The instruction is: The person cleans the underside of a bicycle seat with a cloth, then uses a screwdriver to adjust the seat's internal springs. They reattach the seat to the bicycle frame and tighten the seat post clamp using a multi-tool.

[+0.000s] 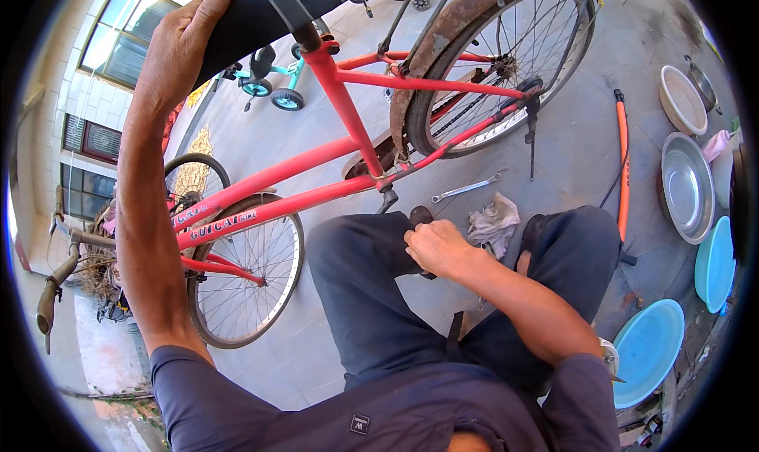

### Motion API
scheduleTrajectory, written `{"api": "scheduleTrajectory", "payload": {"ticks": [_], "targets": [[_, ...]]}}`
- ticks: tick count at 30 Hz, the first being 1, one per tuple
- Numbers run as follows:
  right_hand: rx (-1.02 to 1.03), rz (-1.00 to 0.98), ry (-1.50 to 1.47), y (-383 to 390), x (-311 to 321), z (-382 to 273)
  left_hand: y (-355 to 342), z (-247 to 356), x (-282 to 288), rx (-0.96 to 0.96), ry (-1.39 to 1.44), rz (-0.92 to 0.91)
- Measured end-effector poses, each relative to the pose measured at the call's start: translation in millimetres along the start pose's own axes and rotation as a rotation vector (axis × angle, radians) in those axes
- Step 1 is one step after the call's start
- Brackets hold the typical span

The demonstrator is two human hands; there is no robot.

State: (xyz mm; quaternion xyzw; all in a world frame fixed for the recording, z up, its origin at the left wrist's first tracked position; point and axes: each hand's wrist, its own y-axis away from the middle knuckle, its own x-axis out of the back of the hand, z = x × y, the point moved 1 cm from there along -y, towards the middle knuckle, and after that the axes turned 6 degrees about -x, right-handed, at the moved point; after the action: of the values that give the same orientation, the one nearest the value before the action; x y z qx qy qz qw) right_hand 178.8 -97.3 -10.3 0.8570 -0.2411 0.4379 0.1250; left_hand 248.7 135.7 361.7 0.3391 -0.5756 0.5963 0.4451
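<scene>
A red bicycle stands across the view in front of me. My left hand is on its black saddle at the top, the thumb over the edge and the other fingers mostly out of sight. Close to my knee, my right hand is closed with the fingers curled. Whatever it holds, if anything, is hidden. A crumpled grey rag lies on the ground just beyond it. Beside the rag is a silver wrench. The rear wheel and the kickstand are at the upper right.
An orange hand pump with a dark hose lies to the right. Along the right edge are a beige basin, a metal basin and two light-blue basins. A small turquoise child's bike stands behind the red bicycle.
</scene>
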Motion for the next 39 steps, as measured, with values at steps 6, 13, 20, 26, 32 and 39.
{"api": "scheduleTrajectory", "payload": {"ticks": [6, 13, 20, 26, 32, 39], "targets": [[-0.021, 0.003, -0.013, 7.6, 6.3, 3.3, -1.8, -2.9, -2.0, -0.022, -0.012, 0.011], [-0.061, 0.004, -0.014, 10.9, 15.7, 2.5, 6.7, 3.3, -5.7, -0.003, 0.019, 0.124], [-0.027, 0.012, -0.004, 9.7, 13.2, 0.8, 38.2, 4.8, -24.2, -0.060, 0.078, 0.396], [-0.022, -0.067, -0.022, 9.0, 14.3, -4.7, 52.2, 4.4, -11.1, -0.062, -0.031, 0.399], [0.043, -0.004, -0.016, 7.0, 7.7, -8.9, -7.4, 28.3, 35.2, -0.009, -0.039, 0.255], [0.038, -0.006, -0.028, 5.0, 12.9, -10.8, 11.8, 25.4, -15.6, 0.034, -0.016, -0.043]]}}
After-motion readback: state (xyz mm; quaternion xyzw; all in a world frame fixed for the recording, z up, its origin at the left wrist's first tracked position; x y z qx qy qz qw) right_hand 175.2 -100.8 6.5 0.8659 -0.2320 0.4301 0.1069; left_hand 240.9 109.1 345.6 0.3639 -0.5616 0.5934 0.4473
